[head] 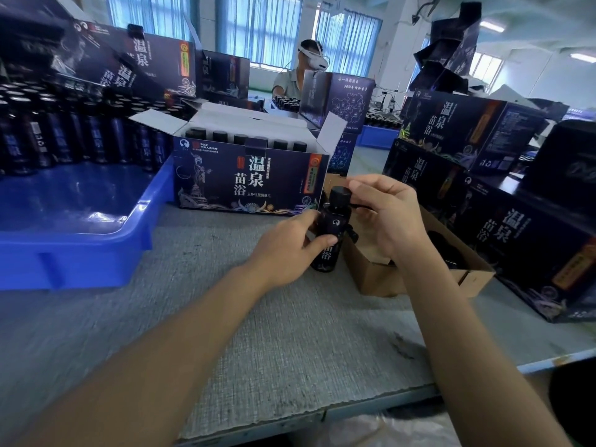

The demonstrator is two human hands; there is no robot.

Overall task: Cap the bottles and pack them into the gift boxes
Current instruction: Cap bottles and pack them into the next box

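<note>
I thought the cap [340,194] had to sit flat on the bottle [330,227] before I turned it, or it would go on crooked. My left hand [287,250] had its fingers curled round the bottle's middle, and my right hand [387,214] pinched the cap with thumb and fingers. The bottle was near the middle of the table [290,333], just by the right front corner of the gift box [251,182].

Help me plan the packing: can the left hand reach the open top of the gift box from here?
Probably yes. The left hand holds the bottle just in front of the gift box, whose top flaps stand open; nothing lies between them.
</note>
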